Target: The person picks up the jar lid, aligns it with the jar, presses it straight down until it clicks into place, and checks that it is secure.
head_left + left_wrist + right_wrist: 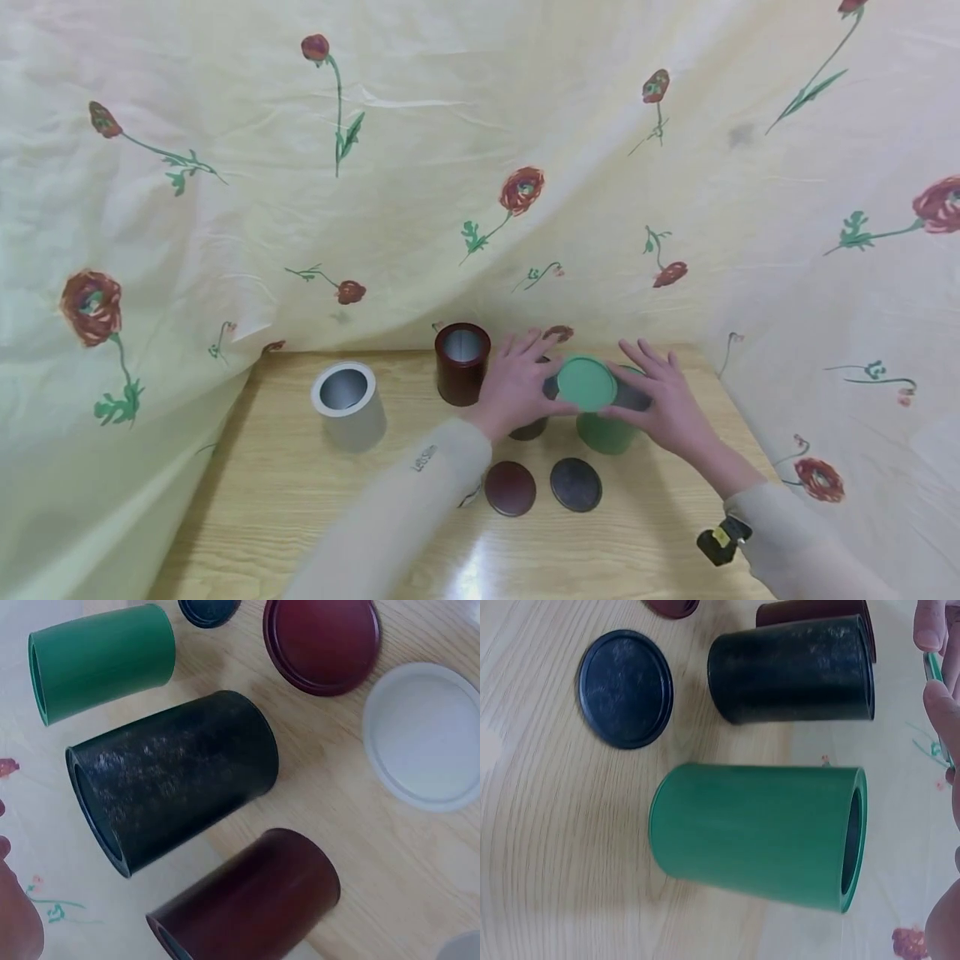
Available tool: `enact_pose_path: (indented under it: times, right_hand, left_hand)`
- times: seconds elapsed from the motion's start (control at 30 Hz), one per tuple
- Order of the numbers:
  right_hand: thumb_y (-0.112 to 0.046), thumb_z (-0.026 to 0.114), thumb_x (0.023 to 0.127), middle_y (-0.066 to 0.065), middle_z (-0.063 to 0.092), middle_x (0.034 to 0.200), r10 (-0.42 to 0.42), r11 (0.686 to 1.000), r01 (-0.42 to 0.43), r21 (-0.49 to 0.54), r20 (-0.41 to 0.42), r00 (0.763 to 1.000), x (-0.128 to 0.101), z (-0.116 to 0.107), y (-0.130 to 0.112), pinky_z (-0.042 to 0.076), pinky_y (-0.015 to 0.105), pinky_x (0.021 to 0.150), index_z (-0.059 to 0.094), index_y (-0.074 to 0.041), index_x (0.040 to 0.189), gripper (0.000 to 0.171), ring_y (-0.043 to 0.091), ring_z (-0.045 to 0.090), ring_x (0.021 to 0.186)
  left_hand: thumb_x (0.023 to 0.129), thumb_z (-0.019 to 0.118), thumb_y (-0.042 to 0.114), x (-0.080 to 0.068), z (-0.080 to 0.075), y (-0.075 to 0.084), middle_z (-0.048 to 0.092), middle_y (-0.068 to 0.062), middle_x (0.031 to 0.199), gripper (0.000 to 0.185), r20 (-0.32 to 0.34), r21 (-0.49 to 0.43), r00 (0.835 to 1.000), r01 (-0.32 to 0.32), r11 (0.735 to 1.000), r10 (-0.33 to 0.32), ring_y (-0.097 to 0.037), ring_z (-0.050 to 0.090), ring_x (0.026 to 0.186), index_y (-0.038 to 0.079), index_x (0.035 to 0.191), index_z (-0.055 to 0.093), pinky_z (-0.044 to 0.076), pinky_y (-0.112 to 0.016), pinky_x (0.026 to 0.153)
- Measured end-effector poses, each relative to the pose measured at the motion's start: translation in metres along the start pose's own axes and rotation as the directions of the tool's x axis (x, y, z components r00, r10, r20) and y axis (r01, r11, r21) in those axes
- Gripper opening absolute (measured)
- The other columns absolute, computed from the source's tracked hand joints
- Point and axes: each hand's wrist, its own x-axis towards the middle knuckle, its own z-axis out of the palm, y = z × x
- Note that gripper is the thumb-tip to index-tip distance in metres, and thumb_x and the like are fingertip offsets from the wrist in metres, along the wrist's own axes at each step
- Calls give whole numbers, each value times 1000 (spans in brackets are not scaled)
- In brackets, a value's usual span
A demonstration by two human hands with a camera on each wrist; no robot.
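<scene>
Both hands (517, 387) (667, 404) hold green lid (587, 383) above green can (606, 433).

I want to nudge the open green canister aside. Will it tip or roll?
The green canister stands upright, taller than wide, so a high push might tip it. Once on its side, its smooth round wall would probably roll. Open with nothing visible inside, likely light.

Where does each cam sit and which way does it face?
Head: above, facing forward and down at table; both hands and sleeves show, holding green lid.
Left wrist: beside black can; fingertip at left edge.
Right wrist: beside green can; fingers show.
Wrist views share black can, green can.
</scene>
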Motion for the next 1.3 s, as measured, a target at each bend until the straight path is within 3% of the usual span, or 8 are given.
enact_pose_path:
  times: [0.33,0.63,0.9,1.3]
  right_hand:
    - [-21,98,73,30,48,159,19,999,-19,31,1,1000,-12,-11,24,5,79,124,71,1,137,73,57,30,153]
    - [-24,96,76,32,45,161,39,999,-40,27,41,998,-21,-22,41,3,77,125,69,-3,141,73,57,28,154]
    - [-25,95,78,32,46,160,68,998,-68,-1,63,996,-25,-29,53,5,78,124,68,-4,143,73,57,29,154]
    - [-22,95,78,35,46,158,71,997,-71,6,81,994,-27,-33,67,1,82,121,67,1,142,73,59,27,153]
  left_hand:
    - [85,61,88,21,10,19,40,3,171,87,-24,28,999,-29,999,29,-20,24,163,36,155,58,17,-51,133]
    - [85,61,88,37,16,35,37,7,172,88,32,-32,999,-11,999,12,-19,20,164,36,157,56,15,-52,133]
    - [84,61,89,46,22,45,38,8,172,90,38,-33,999,-5,999,6,-19,23,163,38,157,55,23,-47,132]
    - [85,59,89,58,31,59,36,11,172,88,83,-11,996,38,999,-37,-18,22,163,41,159,52,22,-47,132]
